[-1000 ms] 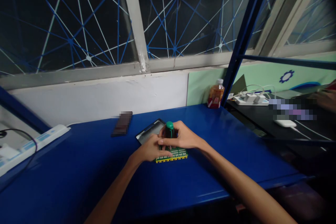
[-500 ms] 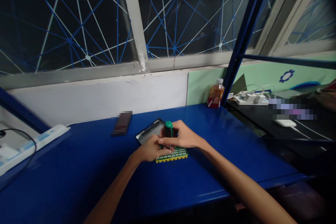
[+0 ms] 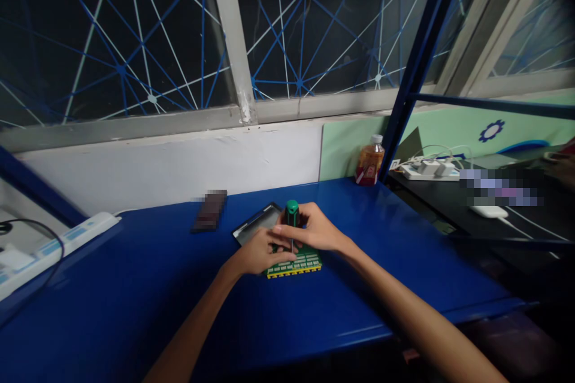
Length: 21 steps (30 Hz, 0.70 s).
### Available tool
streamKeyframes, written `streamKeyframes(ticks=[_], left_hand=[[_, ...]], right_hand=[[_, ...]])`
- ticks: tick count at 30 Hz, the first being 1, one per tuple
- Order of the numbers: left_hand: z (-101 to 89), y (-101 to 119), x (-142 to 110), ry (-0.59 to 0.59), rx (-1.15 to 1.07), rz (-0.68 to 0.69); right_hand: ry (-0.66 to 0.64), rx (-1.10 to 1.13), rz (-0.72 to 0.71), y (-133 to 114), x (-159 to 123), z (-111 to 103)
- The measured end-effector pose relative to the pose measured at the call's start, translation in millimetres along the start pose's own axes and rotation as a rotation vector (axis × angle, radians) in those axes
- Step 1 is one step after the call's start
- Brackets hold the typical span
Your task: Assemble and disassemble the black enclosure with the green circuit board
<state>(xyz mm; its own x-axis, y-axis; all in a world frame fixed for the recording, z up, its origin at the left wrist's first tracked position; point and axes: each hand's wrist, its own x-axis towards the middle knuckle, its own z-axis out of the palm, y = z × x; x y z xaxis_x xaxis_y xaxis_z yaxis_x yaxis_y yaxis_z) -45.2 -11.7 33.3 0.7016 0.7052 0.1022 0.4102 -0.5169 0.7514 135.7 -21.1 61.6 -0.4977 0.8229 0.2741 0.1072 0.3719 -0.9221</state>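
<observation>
In the head view, my right hand (image 3: 317,228) is wrapped round a screwdriver (image 3: 291,210) with a green-capped dark handle. The screwdriver stands nearly upright, its thin metal shaft pointing down at a green circuit board (image 3: 306,258) with a yellow front edge. My left hand (image 3: 258,251) lies over the board's left part, thumb and fingers curled in close about the shaft's lower end. What those fingertips grip is too small to make out, and the shaft's tip is hidden among them. Behind the hands lies a tilted dark-framed tray or cover (image 3: 256,224), partly covered.
A blurred dark flat object (image 3: 209,210) lies at the back of the blue table (image 3: 179,287). A drink bottle (image 3: 369,160) stands at the back right by a blue post (image 3: 417,66). White power strips lie at the left (image 3: 67,245) and on the black table at right (image 3: 431,170).
The screwdriver and my right hand have risen slightly and shifted a little right, so more of the handle and shaft shows. My left hand and the board stay nearly in place.
</observation>
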Motion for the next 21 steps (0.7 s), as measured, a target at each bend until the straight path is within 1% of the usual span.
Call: streamKeyframes(ticks=[4, 8, 12, 16, 21], left_hand=[[-3.0, 1.3, -1.7, -0.033, 0.068, 0.019], [-2.5, 0.1, -2.9, -0.071, 0.071, 0.034], [-2.2, 2.4, -2.9, -0.079, 0.076, 0.064], [-3.4, 5.3, -2.6, -0.083, 0.093, 0.070], [-3.1, 1.6, -2.7, -0.107, 0.083, 0.075]], right_hand=[[0.019, -0.022, -0.004, 3.9, 0.9, 0.3], [-0.001, -0.069, -0.008, 7.2, 1.9, 2.3], [0.012, -0.097, 0.004, 7.8, 1.9, 2.7], [0.007, -0.041, 0.013, 6.3, 1.1, 1.0], [0.012, -0.012, 0.013, 6.4, 1.3, 1.2]])
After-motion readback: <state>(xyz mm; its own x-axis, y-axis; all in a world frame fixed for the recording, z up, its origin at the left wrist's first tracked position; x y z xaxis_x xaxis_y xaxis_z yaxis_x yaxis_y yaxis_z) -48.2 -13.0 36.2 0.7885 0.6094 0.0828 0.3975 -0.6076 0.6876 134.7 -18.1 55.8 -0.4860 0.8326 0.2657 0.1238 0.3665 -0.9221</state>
